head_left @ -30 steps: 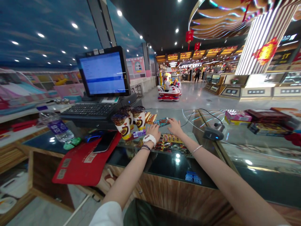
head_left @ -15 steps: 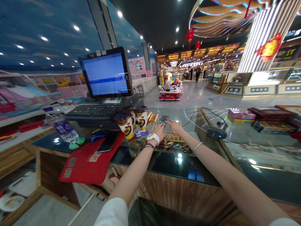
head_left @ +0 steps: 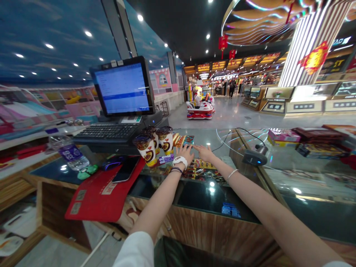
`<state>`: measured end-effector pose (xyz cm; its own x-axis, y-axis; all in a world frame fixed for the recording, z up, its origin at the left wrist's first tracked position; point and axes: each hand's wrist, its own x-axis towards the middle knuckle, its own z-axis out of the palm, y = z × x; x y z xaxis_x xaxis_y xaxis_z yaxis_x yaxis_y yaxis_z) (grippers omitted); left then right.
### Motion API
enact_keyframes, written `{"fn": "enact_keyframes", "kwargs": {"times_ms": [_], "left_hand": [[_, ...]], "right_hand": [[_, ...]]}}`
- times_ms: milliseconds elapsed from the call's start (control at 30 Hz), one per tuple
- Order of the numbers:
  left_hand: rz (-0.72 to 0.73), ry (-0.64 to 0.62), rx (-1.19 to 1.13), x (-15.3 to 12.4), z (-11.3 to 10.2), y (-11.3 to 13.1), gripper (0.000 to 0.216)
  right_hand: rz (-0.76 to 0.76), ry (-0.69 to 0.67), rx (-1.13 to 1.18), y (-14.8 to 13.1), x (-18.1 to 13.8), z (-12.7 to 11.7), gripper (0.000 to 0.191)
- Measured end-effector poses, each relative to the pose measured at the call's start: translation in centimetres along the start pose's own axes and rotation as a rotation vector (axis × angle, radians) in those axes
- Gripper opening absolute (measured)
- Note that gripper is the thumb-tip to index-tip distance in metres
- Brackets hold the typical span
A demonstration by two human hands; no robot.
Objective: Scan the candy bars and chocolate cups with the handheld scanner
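My left hand [head_left: 184,154], with a white watch on its wrist, lies with fingers spread at the near edge of a small blue packet [head_left: 189,139]. That packet sits against the orange-and-brown wrapped snacks [head_left: 179,141] on the glass counter. Just to the right, my right hand [head_left: 205,152] has its fingers stretched out toward the left one and holds nothing. Left of my hands, several lidded brown-and-white cups [head_left: 166,140] stand close together. A small purple packet [head_left: 166,158] lies in front of them.
A monitor [head_left: 124,89] and keyboard [head_left: 108,131] stand at the left. Nearer are a water bottle [head_left: 69,152], a phone [head_left: 126,170] and a red mat [head_left: 97,196]. A corded black scanner [head_left: 255,157] and stacked boxes [head_left: 283,136] are on the right.
The blue packet has shifted left and now lies against the wrapped snacks. My right hand has moved a little left, and the fingers of my left hand have spread.
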<state>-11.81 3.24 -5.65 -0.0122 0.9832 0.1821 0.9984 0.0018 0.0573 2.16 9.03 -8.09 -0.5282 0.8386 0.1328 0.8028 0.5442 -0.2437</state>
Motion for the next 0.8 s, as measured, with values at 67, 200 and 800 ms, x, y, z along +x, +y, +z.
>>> {"fn": "enact_keyframes", "kwargs": {"times_ms": [67, 200, 800], "left_hand": [[-0.015, -0.001, 0.004, 0.1, 0.2, -0.2, 0.058], [-0.017, -0.001, 0.027, 0.3, 0.4, -0.3, 0.059], [0.090, 0.130, 0.055, -1.2, -1.9, 2.4, 0.060]], "right_hand": [[-0.002, 0.001, -0.008, 0.0, 0.0, 0.1, 0.065], [0.001, 0.005, -0.006, -0.2, -0.1, 0.1, 0.057], [-0.022, 0.221, -0.149, 0.7, -6.0, -4.6, 0.065]]}}
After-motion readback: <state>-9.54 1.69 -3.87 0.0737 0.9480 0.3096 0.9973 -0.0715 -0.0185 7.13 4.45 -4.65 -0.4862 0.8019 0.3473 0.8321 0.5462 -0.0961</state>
